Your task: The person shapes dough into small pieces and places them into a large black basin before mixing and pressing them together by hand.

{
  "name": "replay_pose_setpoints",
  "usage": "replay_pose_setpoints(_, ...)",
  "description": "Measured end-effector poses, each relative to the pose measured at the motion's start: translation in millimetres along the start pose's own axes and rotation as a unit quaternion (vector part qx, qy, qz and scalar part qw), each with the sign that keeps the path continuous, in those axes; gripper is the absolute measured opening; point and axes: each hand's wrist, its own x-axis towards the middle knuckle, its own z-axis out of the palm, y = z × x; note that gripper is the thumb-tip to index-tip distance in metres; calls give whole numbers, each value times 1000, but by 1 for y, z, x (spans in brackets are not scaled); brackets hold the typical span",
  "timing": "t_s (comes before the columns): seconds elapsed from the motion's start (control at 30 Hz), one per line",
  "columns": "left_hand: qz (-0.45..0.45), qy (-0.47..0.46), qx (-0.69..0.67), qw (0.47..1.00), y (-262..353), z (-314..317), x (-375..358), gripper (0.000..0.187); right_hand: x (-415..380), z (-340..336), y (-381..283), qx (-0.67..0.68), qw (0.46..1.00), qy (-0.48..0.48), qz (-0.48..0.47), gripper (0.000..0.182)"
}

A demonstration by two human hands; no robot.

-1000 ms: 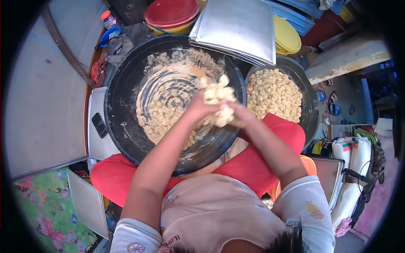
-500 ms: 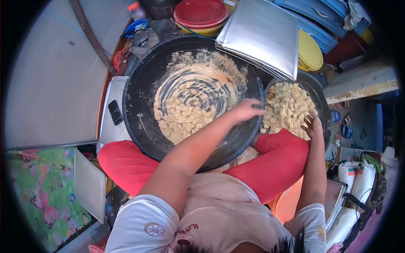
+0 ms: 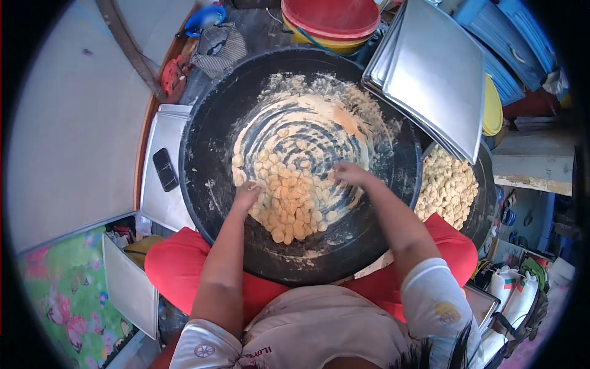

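A large black basin point(image 3: 209, 203) lies before my crossed legs, its floor streaked with pale flour. Inside it is a pile of small rounded dough pieces point(image 3: 289, 200). At the pile's left edge is my left hand point(image 3: 247, 195), its fingers against the pieces and partly out of sight; it looks open. My right hand point(image 3: 351, 174) reaches in at the pile's upper right, fingers loosely bent and apart, with nothing seen gripped in it. A few single pieces lie scattered beyond the pile.
A second dark basin point(image 3: 487, 190) full of similar pieces stands at the right, partly under a stack of metal trays point(image 3: 430, 67). A red tub point(image 3: 332, 18) sits behind. At the left, a phone point(image 3: 165, 170) rests on a metal sheet point(image 3: 161, 209).
My left hand has moved from the large basin's right rim to the pile's left side. My right hand has left the second basin for the large one. The view has shifted.
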Motion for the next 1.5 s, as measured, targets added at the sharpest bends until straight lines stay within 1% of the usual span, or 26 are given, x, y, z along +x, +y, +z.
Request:
replay_pose_setpoints(0.07, 53, -11, 69, 996, 31, -8, 16, 54, 56, 35, -2, 107, 991, 75, -6, 72)
replay_pose_setpoints(0.13, 92, 10, 116, 989, 37, -2, 50, 55, 89, 65, -25, 79, 969, 232, -27, 74)
replay_pose_setpoints(0.2, 172, 65, 216, 959, 37, 3, 76, 55, 108, 84, -54, 26, 961, 276, -9, 72)
replay_pose_setpoints(0.23, 161, 47, 217, 962, 41, 7, 88, 57, 114, 92, -65, -26, 946, 322, 2, 70)
replay_pose_setpoints(0.33, 192, 90, 179, 961, 34, 24, 111, 60, 134, 100, -79, -164, 944, 285, 38, 64)
replay_pose_setpoints(0.4, 159, 88, 191, 965, 30, 33, 113, 58, 137, 96, -82, -217, 944, 248, 28, 60)
replay_pose_setpoints(0.47, 155, 30, 317, 935, 28, 37, 107, 58, 135, 99, -79, -314, 938, 143, -37, 56)
replay_pose_setpoints(0.5, 112, -10, 306, 945, 28, 42, 98, 56, 137, 111, -64, -312, 936, 143, -74, 58)
replay_pose_setpoints(0.63, 97, -105, 185, 972, 8, 52, 58, 58, 80, 136, -56, -316, 945, 59, -55, 70)
replay_pose_setpoints(0.77, 86, -156, 244, 953, 21, 59, 2, 58, 49, 155, 5, -198, 977, 9, -78, 78)
replay_pose_setpoints(0.83, 38, -246, 229, 941, 41, 61, -30, 62, 14, 146, 10, -179, 982, 3, -63, 81)
replay_pose_setpoints(0.9, 72, -292, 217, 929, 16, 61, -41, 67, -25, 129, 4, -146, 975, -156, -63, 84)
replay_pose_setpoints(0.97, 114, -363, 228, 896, 14, 61, -57, 69, -44, 119, 15, -144, 971, -181, -67, 78)
replay_pose_setpoints(1.03, 87, -354, 260, 894, 27, 61, -70, 64, -58, 103, 16, -138, 966, -205, -74, 73)
replay_pose_setpoints(1.07, 56, -346, 290, 891, 33, 60, -74, 60, -64, 87, 4, -60, 983, -167, -44, 63)
replay_pose_setpoints(1.1, 140, -236, 355, 894, 0, 66, -63, 50, -65, 71, 0, 19, 991, -128, -14, 54)
replay_pose_setpoints(1.13, 137, -236, 356, 894, 3, 61, -64, 50, -42, 69, 40, -18, 999, -45, -19, 53)
replay_pose_setpoints(1.17, 73, -223, 356, 905, 10, 57, -66, 48, -20, 76, 85, -53, 998, 36, -19, 53)
replay_pose_setpoints(1.2, 12, -208, 356, 911, 16, 53, -63, 45, -18, 79, 96, -50, 998, 33, -16, 53)
replay_pose_setpoints(1.27, -51, -256, 338, 904, 1, 46, -47, 50, -16, 81, 102, -193, 955, 197, 107, 60)
replay_pose_setpoints(1.3, -10, -218, 335, 917, -2, 43, -43, 55, -12, 81, 99, -191, 962, 111, 162, 67)
replay_pose_setpoints(1.33, 31, -178, 330, 927, -4, 41, -40, 62, -4, 97, 99, -118, 965, 123, 197, 70)
replay_pose_setpoints(1.37, 27, -181, 330, 926, -13, 42, -37, 62, 0, 122, 103, -45, 962, 133, 234, 75)
replay_pose_setpoints(1.43, 11, -73, 363, 929, -28, 44, -33, 67, -6, 153, 72, 75, 965, 21, 251, 81)
replay_pose_setpoints(1.47, 8, -75, 361, 929, -25, 43, -32, 67, -17, 167, 56, 120, 979, -3, 165, 81)
replay_pose_setpoints(1.5, -62, -69, 241, 966, -21, 42, -32, 69, -27, 172, 41, 162, 983, -27, 78, 80)
